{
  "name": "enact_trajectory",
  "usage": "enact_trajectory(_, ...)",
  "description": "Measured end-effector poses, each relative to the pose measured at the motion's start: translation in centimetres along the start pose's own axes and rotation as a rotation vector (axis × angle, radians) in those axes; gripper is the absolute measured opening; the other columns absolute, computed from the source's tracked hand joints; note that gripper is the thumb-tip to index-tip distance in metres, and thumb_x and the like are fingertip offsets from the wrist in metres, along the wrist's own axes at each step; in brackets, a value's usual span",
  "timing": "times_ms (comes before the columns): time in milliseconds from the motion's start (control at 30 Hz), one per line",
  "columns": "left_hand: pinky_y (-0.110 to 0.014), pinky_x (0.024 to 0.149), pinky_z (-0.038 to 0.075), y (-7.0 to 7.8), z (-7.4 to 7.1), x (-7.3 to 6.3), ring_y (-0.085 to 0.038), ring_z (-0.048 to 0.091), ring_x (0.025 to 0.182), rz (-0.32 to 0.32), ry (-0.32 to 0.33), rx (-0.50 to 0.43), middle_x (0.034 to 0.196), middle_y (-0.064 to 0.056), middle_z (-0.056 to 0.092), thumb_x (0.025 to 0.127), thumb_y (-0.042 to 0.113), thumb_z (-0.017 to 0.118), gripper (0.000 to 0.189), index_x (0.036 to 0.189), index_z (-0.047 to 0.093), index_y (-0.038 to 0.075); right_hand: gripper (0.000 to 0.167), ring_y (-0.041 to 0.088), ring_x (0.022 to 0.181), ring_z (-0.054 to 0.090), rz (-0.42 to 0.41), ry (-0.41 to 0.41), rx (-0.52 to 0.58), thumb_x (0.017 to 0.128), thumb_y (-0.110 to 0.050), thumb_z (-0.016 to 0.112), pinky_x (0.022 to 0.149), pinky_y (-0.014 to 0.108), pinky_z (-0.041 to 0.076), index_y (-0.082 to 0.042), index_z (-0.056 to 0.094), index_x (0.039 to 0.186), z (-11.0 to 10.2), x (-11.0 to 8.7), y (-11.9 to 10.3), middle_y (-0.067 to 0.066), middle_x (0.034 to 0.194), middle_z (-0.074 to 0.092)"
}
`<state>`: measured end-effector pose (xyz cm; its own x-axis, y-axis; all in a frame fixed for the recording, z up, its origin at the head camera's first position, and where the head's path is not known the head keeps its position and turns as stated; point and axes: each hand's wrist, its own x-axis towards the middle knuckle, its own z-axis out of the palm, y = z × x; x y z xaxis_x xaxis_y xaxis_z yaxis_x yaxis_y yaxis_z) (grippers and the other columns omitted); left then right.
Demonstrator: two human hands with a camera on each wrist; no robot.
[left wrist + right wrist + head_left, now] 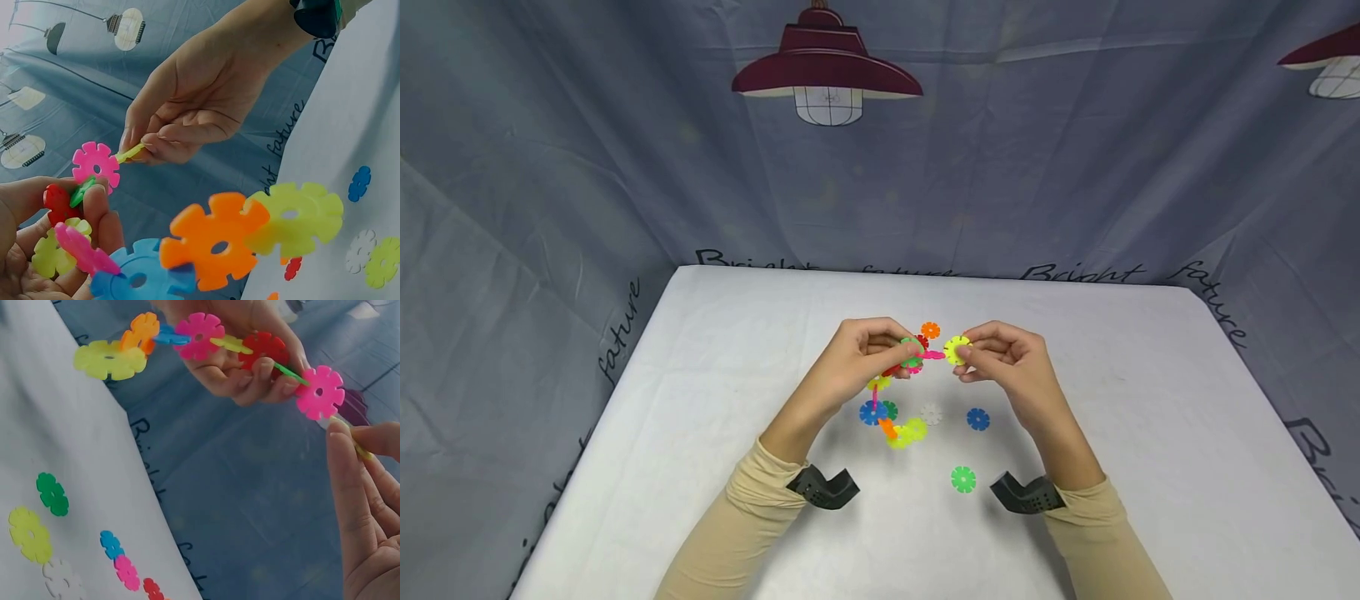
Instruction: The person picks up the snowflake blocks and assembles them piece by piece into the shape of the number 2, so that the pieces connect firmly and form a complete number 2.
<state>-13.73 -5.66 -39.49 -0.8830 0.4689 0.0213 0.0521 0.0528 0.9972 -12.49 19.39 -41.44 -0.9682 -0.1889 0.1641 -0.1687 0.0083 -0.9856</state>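
My left hand [857, 354] pinches a green snowflake disc [912, 352], part of a chain of notched plastic discs. In the right wrist view the chain runs from a yellow disc [110, 360] through orange, blue, pink, yellow and red to that green one. A pink disc [97, 165] stands at its far end. Between thumb and fingers, my right hand [1009, 357] pinches another yellow snowflake disc [956, 350], its edge right at the pink disc's rim. Below my left hand, the chain's free end hangs over the table.
Loose discs lie on the white table [1150, 417]: a light green one [963, 479] nearest me, a blue one [977, 419], a white one [932, 414] and an orange one [930, 330] beyond the hands. A grey printed curtain [1000, 167] surrounds the table's back and sides.
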Motion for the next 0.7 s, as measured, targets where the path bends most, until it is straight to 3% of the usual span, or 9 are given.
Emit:
enact_trajectory(100, -0.034, 0.081, 0.06, -0.02, 0.1, 0.04, -0.024, 0.073, 0.082, 0.004, 0.004, 0.013, 0.102, -0.017, 0.077, 0.098, 0.022, 0.072, 0.015, 0.105, 0.076, 0.008, 0.01, 0.016, 0.069, 0.075, -0.005, 0.004, 0.007, 0.092, 0.004, 0.071, 0.067, 0.036, 0.064, -0.001, 0.071, 0.102, 0.02, -0.01, 0.02, 0.0, 0.085, 0.075)
enact_trajectory(233, -0.034, 0.078, 0.059, 0.03, 0.09, -0.11, -0.026, 0.073, 0.083, 0.0, 0.035, 0.033, 0.097, -0.009, 0.077, 0.097, 0.026, 0.073, 0.017, 0.104, 0.077, 0.011, 0.011, 0.017, 0.069, 0.076, -0.007, -0.009, 0.007, 0.093, 0.005, 0.07, 0.066, 0.036, 0.064, -0.001, 0.07, 0.101, 0.0, -0.08, -0.08, 0.001, 0.086, 0.076)
enact_trajectory(467, -0.033, 0.077, 0.059, 0.06, -0.04, -0.18, -0.026, 0.072, 0.083, 0.009, 0.026, 0.016, 0.101, -0.017, 0.076, 0.097, 0.025, 0.074, 0.018, 0.105, 0.076, 0.009, 0.011, 0.019, 0.072, 0.077, -0.003, -0.035, -0.026, 0.094, 0.002, 0.071, 0.069, 0.037, 0.064, 0.002, 0.067, 0.104, 0.19, -0.13, -0.04, 0.001, 0.088, 0.077)
enact_trajectory(700, -0.03, 0.07, 0.055, 0.17, -0.1, -0.22, -0.025, 0.073, 0.082, 0.014, 0.058, 0.037, 0.097, -0.012, 0.078, 0.097, 0.027, 0.074, 0.017, 0.104, 0.077, 0.011, 0.01, 0.018, 0.07, 0.076, -0.031, -0.011, -0.016, 0.093, 0.004, 0.07, 0.065, 0.037, 0.064, 0.002, 0.068, 0.102, 0.36, -0.25, -0.15, 0.0, 0.086, 0.076)
